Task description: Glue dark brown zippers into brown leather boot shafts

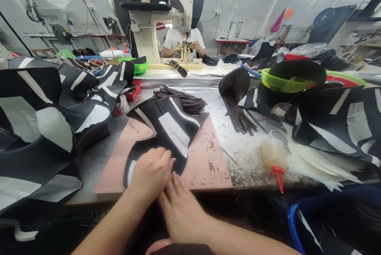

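On the scuffed silver metal surface, a flat pink sheet bears a black, white-patched flexible panel. The left hand curls over it, grip unclear; the right hand has a wide grip. Beyond, a white-shirted person faces a cream sewing machine.

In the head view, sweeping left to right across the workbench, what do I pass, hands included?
Pile of black pieces with white patches → left hand → right hand → right-hand bundle of dark strips → bottle with red nozzle → pale sheets.
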Demonstrator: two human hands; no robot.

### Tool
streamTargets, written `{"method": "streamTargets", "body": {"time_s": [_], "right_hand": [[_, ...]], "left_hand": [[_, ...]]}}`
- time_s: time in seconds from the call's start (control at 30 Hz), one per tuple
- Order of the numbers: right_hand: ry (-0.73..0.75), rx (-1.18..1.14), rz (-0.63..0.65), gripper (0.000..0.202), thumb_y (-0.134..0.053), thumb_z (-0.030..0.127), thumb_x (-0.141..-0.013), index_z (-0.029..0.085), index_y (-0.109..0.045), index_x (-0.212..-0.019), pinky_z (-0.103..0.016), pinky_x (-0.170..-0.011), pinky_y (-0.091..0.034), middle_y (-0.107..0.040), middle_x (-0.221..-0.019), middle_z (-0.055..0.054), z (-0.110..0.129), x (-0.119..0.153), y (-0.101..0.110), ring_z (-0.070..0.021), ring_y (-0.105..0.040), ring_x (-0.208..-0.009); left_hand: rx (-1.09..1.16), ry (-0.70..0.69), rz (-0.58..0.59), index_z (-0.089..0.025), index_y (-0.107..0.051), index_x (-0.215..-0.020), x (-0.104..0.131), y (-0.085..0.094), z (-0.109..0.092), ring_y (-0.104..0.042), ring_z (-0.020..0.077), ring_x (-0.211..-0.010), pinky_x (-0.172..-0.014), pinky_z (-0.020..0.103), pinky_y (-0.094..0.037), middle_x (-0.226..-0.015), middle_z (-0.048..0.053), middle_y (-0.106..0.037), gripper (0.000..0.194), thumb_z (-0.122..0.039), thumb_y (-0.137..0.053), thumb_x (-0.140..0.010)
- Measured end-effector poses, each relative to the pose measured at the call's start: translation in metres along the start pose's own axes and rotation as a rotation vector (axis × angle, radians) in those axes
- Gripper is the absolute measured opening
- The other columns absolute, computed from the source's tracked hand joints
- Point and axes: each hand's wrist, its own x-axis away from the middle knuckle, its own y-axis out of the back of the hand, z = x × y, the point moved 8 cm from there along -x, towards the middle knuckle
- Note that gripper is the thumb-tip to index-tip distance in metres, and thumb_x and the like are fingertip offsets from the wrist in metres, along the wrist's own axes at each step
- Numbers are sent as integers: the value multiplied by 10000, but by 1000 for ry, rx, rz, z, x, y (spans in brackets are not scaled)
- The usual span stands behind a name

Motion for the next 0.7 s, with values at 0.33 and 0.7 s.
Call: {"method": "streamTargets", "body": {"time_s": [0.33,0.7], "right_hand": [[-607,126,-675,356,-404,347,-823,163,-565,-1081,-393,-830,-439,-625,-1056,-131,-170,101,142,-259,-577,-965],[-1342,-514,-652,382,-557,541,-631,166,-592,-694,-348,-602,-467,-641,-694,-79,-298,207,125,-221,-594,-645]], "left_hand": [[275,-376,443,-331,-361,-1303,24,-50,41,-327,193,-1265,-1044,369,-299,-1369,-33,-337,464,-328,-369,-839],[94,-112,299,-121,-384,-1301,-77,-13,-26,-332,259,-1258,-1046,387,-273,-1393,119,-312,573,-425,-402,-815]]}}
